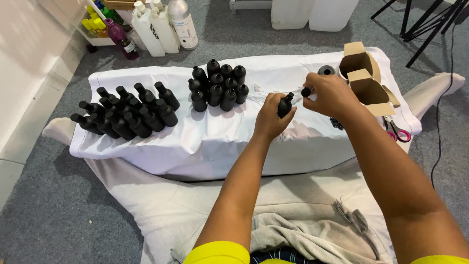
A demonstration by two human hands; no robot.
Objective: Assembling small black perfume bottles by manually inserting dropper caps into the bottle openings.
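Note:
My left hand (270,119) grips a small black bottle (285,104), tilted with its neck up and to the right, over a low table draped in white cloth (205,142). My right hand (330,94) pinches a small black cap (306,91) just right of the bottle's neck, not touching it. Several capped black bottles stand upright in a cluster (219,85) at the middle of the table. Several more black bottles lie on their sides in a pile (126,111) at the left.
Two open brown cardboard boxes (365,77) stand at the table's right end, with pink-handled scissors (396,131) in front and a dark round lid (326,70) behind. White jugs and a purple bottle (151,24) stand on the grey floor beyond. Tripod legs (430,24) are at the top right.

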